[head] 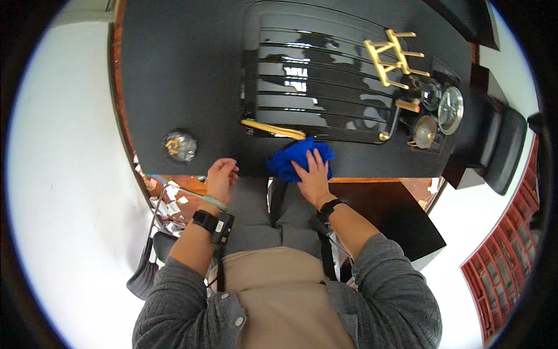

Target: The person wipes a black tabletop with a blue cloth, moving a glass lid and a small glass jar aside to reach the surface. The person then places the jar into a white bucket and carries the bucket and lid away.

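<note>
My right hand (312, 176) lies on a crumpled blue cloth (282, 159) near the table's front edge, fingers spread over it. The cloth touches the near edge of a glossy black ribbed tray (322, 94), close to one end of its gold-coloured handle (272, 128). To the left, my left hand (221, 179) hovers by the table edge with fingers curled in and nothing visible in them. A gold-coloured peg rack (388, 61) stands at the tray's far right. Pale reflections, perhaps wet patches, show on the tray.
A glass bowl (181, 147) holding small yellowish pieces sits on the dark table (187, 78) at left. Glassware, including a round glass piece (450, 110), crowds the right side. A dark cabinet (388, 213) stands below the right edge, and a chair (146, 270) at lower left.
</note>
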A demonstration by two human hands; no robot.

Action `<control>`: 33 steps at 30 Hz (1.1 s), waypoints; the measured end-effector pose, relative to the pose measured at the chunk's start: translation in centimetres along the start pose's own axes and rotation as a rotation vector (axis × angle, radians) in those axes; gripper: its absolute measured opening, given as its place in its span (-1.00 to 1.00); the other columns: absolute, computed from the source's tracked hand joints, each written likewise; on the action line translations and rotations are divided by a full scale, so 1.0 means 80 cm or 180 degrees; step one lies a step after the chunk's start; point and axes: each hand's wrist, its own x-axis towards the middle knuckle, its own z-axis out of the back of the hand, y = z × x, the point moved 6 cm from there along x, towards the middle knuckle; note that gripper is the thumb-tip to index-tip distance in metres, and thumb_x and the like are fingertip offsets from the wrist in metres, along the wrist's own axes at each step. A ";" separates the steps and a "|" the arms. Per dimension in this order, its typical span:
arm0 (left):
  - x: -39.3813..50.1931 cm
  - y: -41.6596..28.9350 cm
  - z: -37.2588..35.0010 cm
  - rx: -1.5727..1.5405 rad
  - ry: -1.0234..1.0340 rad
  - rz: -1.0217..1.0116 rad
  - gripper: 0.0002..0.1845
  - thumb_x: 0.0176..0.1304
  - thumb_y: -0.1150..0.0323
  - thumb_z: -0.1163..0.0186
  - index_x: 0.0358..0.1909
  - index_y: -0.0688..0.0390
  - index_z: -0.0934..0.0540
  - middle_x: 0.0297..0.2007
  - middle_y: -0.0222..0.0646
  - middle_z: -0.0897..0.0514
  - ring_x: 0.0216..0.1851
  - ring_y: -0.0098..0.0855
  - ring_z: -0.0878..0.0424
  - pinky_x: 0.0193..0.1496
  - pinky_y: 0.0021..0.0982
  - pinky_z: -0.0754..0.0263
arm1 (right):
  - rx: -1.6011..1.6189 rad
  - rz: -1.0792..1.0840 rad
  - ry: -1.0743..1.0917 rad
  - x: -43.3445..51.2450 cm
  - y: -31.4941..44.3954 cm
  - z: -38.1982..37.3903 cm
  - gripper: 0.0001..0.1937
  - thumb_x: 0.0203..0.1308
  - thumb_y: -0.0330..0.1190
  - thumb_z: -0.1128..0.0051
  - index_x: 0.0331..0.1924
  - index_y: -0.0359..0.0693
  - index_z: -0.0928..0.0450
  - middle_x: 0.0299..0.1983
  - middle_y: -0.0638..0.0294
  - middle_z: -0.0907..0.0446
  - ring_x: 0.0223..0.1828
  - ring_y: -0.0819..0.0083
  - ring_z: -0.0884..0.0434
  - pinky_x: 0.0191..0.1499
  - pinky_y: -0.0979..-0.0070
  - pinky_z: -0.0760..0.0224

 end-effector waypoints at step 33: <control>0.051 -0.128 -0.124 0.4065 0.0346 -0.3450 -0.93 0.12 0.45 -0.31 -0.39 0.17 -0.60 -0.26 -0.16 -0.56 -0.26 0.00 -0.61 -0.19 -0.09 -0.53 | 0.0812 -0.1621 -0.1827 -0.027 0.020 -0.031 -0.34 -0.06 -0.52 -0.25 0.27 -0.01 -0.49 0.35 -0.34 -0.13 0.34 -0.31 -0.16 0.42 -0.02 0.01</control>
